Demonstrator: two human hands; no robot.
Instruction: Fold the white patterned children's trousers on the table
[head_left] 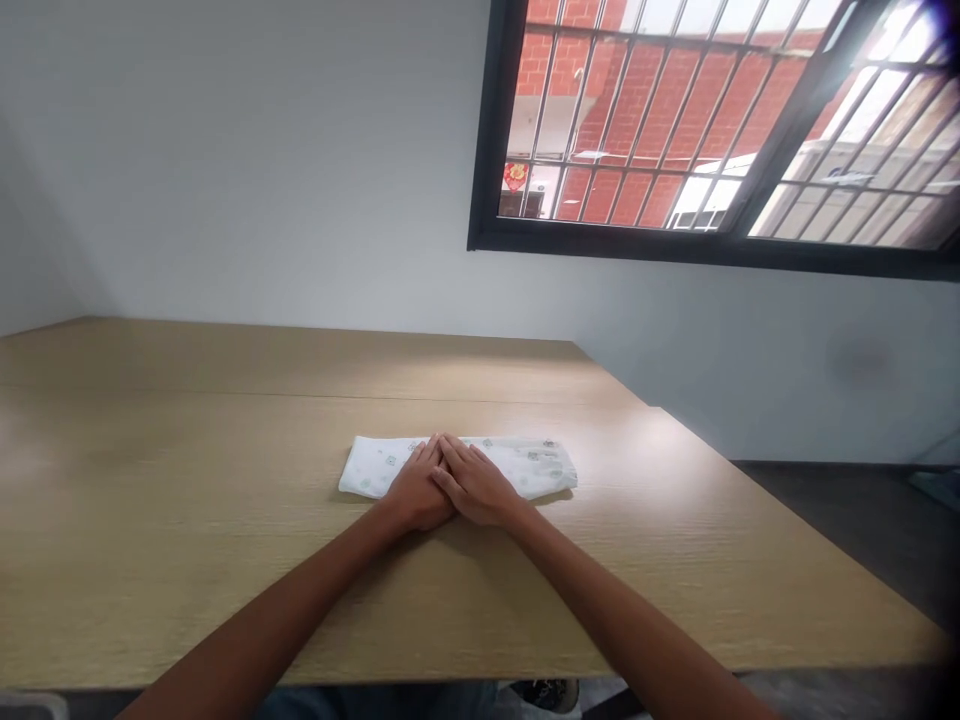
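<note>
A folded white cloth [525, 468] with small grey printed figures lies flat on the wooden table [225, 560], longer from left to right than from front to back. My left hand [420, 490] rests on its middle, fingers stretched forward and nothing gripped. Beside it and partly over it lies my right hand [476, 483], also flat with straight fingers, its thumb across the left hand. Both hands touch each other and cover the cloth's centre and part of its near edge. The cloth's two ends show on either side.
A seam [300, 395] runs across the table top. Behind the table stands a white wall [262, 200] with a dark-framed barred window [600, 240] at upper right. The table's right edge slants down toward me, with dark floor [825, 500] beyond. A shoe [547, 693] shows below the front edge.
</note>
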